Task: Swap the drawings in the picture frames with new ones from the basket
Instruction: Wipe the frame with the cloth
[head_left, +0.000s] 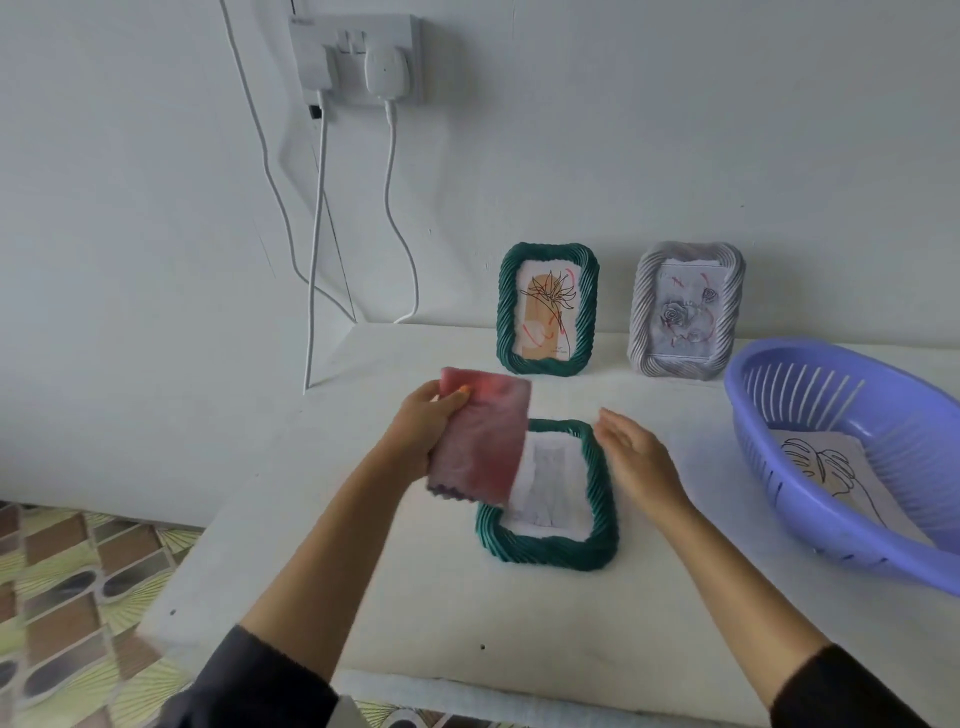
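Observation:
A green twisted-rim picture frame (597, 499) lies flat on the white table (519, 613), with a pale sheet (550, 478) inside it. My left hand (421, 421) holds a pink-red card (480, 441) by its upper left corner, above the frame's left side. My right hand (639, 457) hovers with straight fingers just right of the frame, holding nothing. A second green frame (548, 309) with a flower drawing and a grey frame (685, 309) with a rose drawing stand against the wall. A purple basket (810, 509) at the right holds a leaf line drawing (831, 467).
A wall socket (358, 57) with plugs sits above, and white cables (317, 249) hang down to the table's back left corner. The table's left edge drops to a patterned floor (78, 587). The basket overhangs the right of the view.

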